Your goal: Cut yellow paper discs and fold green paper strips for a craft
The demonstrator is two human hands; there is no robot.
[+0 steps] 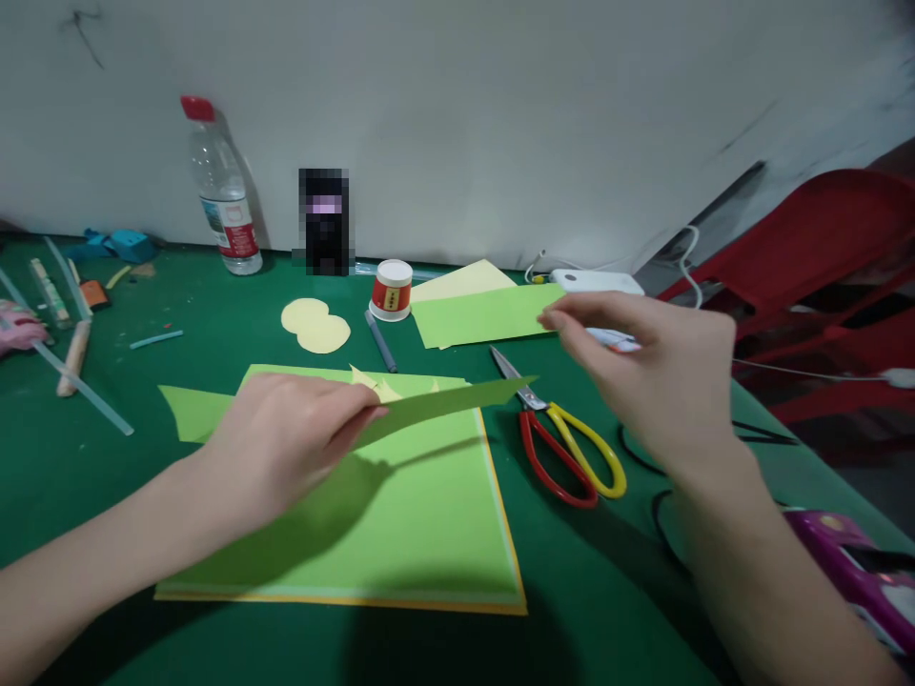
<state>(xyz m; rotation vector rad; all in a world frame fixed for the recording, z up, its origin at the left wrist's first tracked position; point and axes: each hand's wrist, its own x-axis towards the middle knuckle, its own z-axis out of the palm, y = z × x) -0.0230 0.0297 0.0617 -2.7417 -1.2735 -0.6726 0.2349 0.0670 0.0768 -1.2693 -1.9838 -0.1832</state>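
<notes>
My left hand (275, 448) pinches a strip of green paper (450, 405) above a stack of green sheets (421, 534). The strip tapers to a point on the right; another green paper end (193, 414) shows left of the hand. My right hand (643, 372) is raised with thumb and fingertips pressed together. Its fingertips overlap the right end of a green paper rectangle (486, 316); whether they hold anything is hidden. Scissors (533, 405) with one red and one yellow handle lie partly open below it. Pale yellow paper scraps (368, 383) sit on the stack's back edge.
On the green table stand a water bottle (227, 205) and a small red-and-white tub (392, 291). A grey pen (381, 341) and a pale yellow cutout (316, 326) lie nearby. Glue sticks and tools crowd the left. A purple object (843, 562) and red chairs (807, 248) are right.
</notes>
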